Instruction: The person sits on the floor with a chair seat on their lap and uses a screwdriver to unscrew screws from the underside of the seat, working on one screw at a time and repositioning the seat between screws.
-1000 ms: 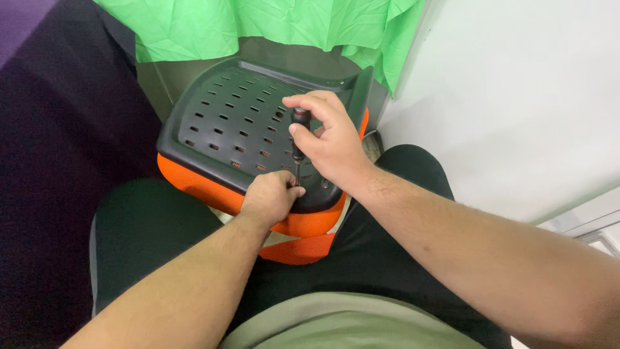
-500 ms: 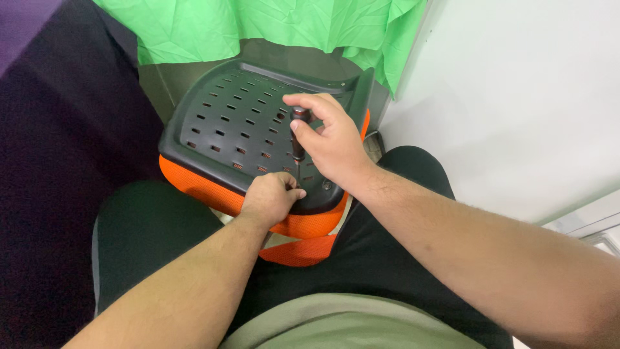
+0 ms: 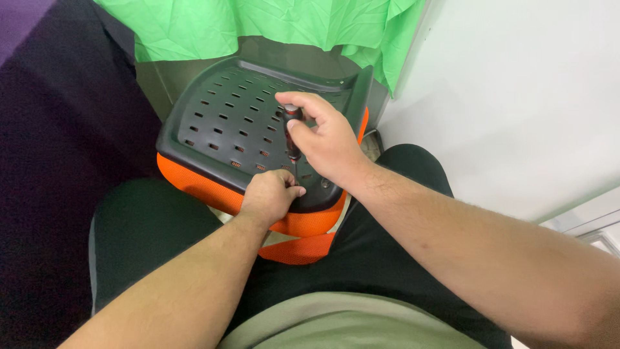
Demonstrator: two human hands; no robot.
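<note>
I judge fastening underway, unfinished: my right hand [image 3: 326, 139] is clamped on the upright screwdriver [image 3: 292, 132], its tip at the near edge of the black slotted seat panel [image 3: 219, 123] across my lap, left hand's [image 3: 271, 197] fingers pinched together there.

Seat shell [image 3: 226, 123]: dark grey moulded plastic, matt with slight sheen, pierced with slots; cushion [image 3: 194, 184] beneath is orange woven mesh cloth. Screwdriver [image 3: 292, 132] has a glossy black-red plastic handle and thin metal shaft. Green cloth [image 3: 258, 22] is crinkled, matt.
</note>
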